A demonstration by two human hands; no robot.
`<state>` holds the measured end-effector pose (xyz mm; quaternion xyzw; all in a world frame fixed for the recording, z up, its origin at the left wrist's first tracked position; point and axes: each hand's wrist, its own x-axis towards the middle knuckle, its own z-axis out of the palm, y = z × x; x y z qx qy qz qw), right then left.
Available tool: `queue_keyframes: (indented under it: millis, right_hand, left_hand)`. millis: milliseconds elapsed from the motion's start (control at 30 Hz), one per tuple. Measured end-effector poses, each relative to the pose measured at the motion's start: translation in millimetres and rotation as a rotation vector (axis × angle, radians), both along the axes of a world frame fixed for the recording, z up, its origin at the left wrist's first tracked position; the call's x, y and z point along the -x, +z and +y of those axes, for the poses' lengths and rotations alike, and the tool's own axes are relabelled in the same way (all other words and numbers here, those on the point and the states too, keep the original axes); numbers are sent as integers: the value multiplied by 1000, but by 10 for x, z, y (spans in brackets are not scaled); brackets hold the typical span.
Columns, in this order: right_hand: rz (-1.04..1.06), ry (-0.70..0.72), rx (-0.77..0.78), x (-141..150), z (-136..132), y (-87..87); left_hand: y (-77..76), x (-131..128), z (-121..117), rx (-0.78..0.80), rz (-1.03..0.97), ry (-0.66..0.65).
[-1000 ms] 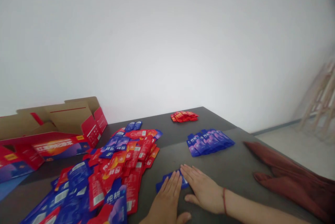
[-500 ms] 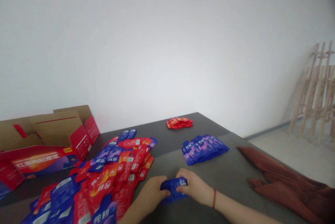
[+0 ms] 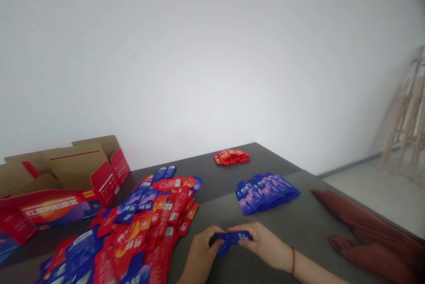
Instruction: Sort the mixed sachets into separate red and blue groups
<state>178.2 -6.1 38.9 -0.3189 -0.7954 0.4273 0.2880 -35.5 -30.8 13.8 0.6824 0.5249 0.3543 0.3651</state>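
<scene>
Both hands are low in the middle of the view, above the front of the dark table point(image 3: 265, 226). Between them is a blue sachet point(image 3: 230, 238), bent at the middle and slightly blurred; I cannot tell whether it is one or more. My left hand point(image 3: 203, 251) is closed on its left end, with the thumb on the near side. On the right end, my right hand point(image 3: 267, 244) pinches it; a thin red band circles that wrist. Just left of my left hand lies a heap of red sachets point(image 3: 166, 226) mixed with blue ones point(image 3: 81, 246).
Beyond my right hand, blue sachets point(image 3: 265, 193) overlap in a fanned row. Farther back sits a small pile of red sachets point(image 3: 231, 156). An open red cardboard box point(image 3: 108, 178) stands at the left. Brown cloth point(image 3: 372, 235) covers the right table edge. Wooden frames point(image 3: 407, 116) lean by the wall.
The blue sachet has gone from fairly flat to bent between my hands. My hands have spread a little apart and shifted right. The view has turned slightly left.
</scene>
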Motion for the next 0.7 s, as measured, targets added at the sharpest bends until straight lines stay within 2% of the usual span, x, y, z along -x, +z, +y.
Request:
queue_keyframes:
  millis: [67,133,233,333,433,533,700]
  right_hand:
    - [-15,-68,-129,-100,101,62]
    - [-66,-187,-340,-262,283,128]
    - [-235,-385,-707,-527,621,159]
    - [-464,-494,-914,-696,885,47]
    - [-628,-529,-998,-757,1006,-150]
    - [-713,-533,-1007,-770,1024,-305]
    - [-715,-473,-934,-754,937,-343]
  left_hand:
    - [-83,-8,43,86,-48,19]
    - [-146,-21,73,147,-93,22]
    - [-168,-37,72,112,-72,16]
    - [-137,-43,41,58,-11,11]
    - [-119,-42,21,47,19,3]
    - [-132,-42,21,42,43,4]
    - [-152,-42,25,32,56,1]
